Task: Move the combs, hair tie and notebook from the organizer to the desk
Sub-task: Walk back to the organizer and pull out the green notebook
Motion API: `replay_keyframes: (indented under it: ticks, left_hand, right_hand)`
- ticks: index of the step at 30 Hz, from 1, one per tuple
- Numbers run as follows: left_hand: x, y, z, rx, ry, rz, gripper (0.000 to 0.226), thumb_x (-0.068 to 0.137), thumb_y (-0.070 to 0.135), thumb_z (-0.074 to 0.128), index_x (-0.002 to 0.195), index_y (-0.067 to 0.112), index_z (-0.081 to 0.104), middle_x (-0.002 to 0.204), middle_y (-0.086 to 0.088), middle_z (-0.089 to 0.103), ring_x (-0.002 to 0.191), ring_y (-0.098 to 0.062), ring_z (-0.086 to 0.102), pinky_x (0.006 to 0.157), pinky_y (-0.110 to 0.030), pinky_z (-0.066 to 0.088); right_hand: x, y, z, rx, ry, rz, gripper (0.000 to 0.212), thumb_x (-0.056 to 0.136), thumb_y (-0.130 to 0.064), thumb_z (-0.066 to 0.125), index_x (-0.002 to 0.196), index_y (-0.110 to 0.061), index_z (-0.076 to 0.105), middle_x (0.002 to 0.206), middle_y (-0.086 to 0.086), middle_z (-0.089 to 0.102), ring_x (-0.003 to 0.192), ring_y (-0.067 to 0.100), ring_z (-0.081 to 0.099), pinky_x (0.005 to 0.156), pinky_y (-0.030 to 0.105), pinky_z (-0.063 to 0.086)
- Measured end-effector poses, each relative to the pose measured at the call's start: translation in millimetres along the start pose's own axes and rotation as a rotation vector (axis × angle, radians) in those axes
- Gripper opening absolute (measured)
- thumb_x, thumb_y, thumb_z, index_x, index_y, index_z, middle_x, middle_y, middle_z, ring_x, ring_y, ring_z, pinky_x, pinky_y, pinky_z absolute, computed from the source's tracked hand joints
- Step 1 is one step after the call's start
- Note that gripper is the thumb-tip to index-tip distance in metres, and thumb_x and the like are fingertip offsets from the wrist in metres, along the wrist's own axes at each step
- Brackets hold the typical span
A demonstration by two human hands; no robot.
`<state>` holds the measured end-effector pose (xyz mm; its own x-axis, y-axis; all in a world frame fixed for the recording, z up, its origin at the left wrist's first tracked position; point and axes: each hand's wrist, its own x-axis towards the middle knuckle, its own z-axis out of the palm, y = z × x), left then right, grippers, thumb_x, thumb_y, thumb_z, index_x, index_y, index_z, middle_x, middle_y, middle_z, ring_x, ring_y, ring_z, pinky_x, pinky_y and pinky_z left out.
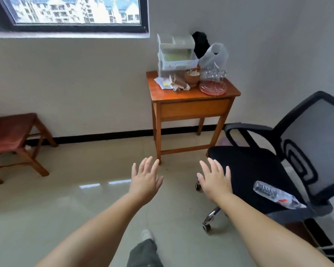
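A small orange wooden desk (193, 107) stands against the far wall. At its back left sits a translucent plastic organizer (175, 54) with tiers; a pale green flat item lies in its middle tier. Combs and a hair tie are too small to make out from here. My left hand (146, 179) and my right hand (214, 179) reach forward over the floor, well short of the desk, palms down with fingers spread and nothing in them.
On the desk lie papers (163, 82), a brown bowl (192, 77), a pink tray with a wire rack (213, 87) and a plastic bag (214, 55). A black office chair (258, 170) with a plastic bottle (274, 195) stands right. A brown stool (12, 135) is at left.
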<state>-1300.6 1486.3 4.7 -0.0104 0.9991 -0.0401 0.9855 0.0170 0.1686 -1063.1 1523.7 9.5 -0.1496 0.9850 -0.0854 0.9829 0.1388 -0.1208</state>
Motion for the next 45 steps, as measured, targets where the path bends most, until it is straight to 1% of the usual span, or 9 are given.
replay_keyframes:
  ticks: [14, 19, 22, 25, 28, 32, 37, 42, 45]
  left_hand:
    - [440, -44, -88, -0.043, 0.167, 0.03, 0.061, 0.092, 0.046, 0.031, 0.145, 0.023, 0.012, 0.156, -0.006, 0.015, 0.144, -0.023, 0.009, 0.118, -0.05, 0.007]
    - [555, -38, -92, -0.215, 0.204, -0.13, 0.061, 0.09, 0.042, 0.037, 0.144, 0.021, 0.016, 0.153, -0.006, 0.025, 0.14, -0.025, 0.022, 0.115, -0.049, 0.016]
    - [592, -38, -95, -0.322, 0.275, -0.194, 0.062, 0.09, 0.038, 0.043, 0.143, 0.018, 0.019, 0.149, -0.003, 0.034, 0.137, -0.023, 0.03, 0.115, -0.047, 0.023]
    - [651, -31, -97, -0.382, 0.342, -0.284, 0.059, 0.089, 0.04, 0.047, 0.14, 0.016, 0.028, 0.142, -0.004, 0.045, 0.13, -0.023, 0.041, 0.11, -0.043, 0.03]
    - [663, -34, -101, -0.46, 0.344, -0.274, 0.052, 0.088, 0.04, 0.052, 0.132, 0.014, 0.038, 0.128, -0.006, 0.056, 0.116, -0.026, 0.052, 0.098, -0.041, 0.039]
    - [667, -42, -92, -0.528, 0.356, -0.291, 0.043, 0.085, 0.046, 0.055, 0.116, 0.018, 0.046, 0.109, -0.004, 0.063, 0.102, -0.025, 0.056, 0.087, -0.04, 0.049]
    - [670, -50, -88, -0.524, 0.374, -0.236, 0.031, 0.084, 0.044, 0.057, 0.094, 0.016, 0.049, 0.086, 0.003, 0.057, 0.085, -0.019, 0.055, 0.069, -0.031, 0.045]
    - [672, -53, -96, -0.514, 0.375, -0.18, 0.028, 0.085, 0.043, 0.057, 0.092, 0.016, 0.049, 0.082, 0.003, 0.057, 0.076, -0.017, 0.053, 0.064, -0.028, 0.042]
    - [674, -56, -100, -0.507, 0.371, -0.161, 0.027, 0.084, 0.043, 0.059, 0.083, 0.02, 0.043, 0.077, 0.003, 0.056, 0.072, -0.019, 0.052, 0.062, -0.032, 0.043]
  right_hand:
    - [420, -23, -104, 0.13, 0.213, 0.02, 0.049, 0.096, -0.042, 0.026, 0.142, -0.025, 0.028, 0.152, 0.005, 0.029, 0.142, 0.022, 0.021, 0.115, 0.048, 0.017]
    - [563, -26, -145, 0.283, 0.287, -0.108, 0.042, 0.095, -0.03, 0.034, 0.133, -0.014, 0.041, 0.14, 0.01, 0.044, 0.127, 0.028, 0.041, 0.102, 0.043, 0.036]
    - [627, -32, -166, 0.422, 0.35, -0.155, 0.038, 0.095, -0.023, 0.035, 0.13, -0.009, 0.043, 0.136, 0.013, 0.045, 0.123, 0.029, 0.044, 0.097, 0.041, 0.04]
    - [721, -28, -185, 0.457, 0.219, -0.129, 0.036, 0.095, -0.019, 0.032, 0.128, -0.007, 0.043, 0.134, 0.016, 0.045, 0.118, 0.032, 0.047, 0.092, 0.042, 0.043]
    - [753, -33, -188, 0.383, 0.008, 0.029, 0.042, 0.093, -0.018, 0.035, 0.132, -0.004, 0.035, 0.129, 0.02, 0.048, 0.111, 0.036, 0.051, 0.08, 0.038, 0.044]
    - [785, -44, -177, 0.447, -0.172, 0.241, 0.045, 0.091, -0.019, 0.042, 0.132, -0.001, 0.037, 0.114, 0.017, 0.059, 0.085, 0.029, 0.056, 0.064, 0.032, 0.043]
    - [801, -39, -170, 0.836, -0.19, 0.322, 0.038, 0.088, -0.015, 0.048, 0.121, 0.004, 0.049, 0.109, 0.018, 0.061, 0.099, 0.036, 0.06, 0.091, 0.045, 0.052]
    - [796, -35, -179, 1.068, -0.197, 0.342, 0.048, 0.092, -0.027, 0.051, 0.128, 0.003, 0.045, 0.127, 0.022, 0.056, 0.112, 0.037, 0.057, 0.099, 0.05, 0.046]
    - [786, -18, -190, 1.144, -0.175, 0.367, 0.044, 0.094, -0.029, 0.047, 0.125, 0.004, 0.047, 0.122, 0.02, 0.06, 0.106, 0.037, 0.06, 0.09, 0.048, 0.05]
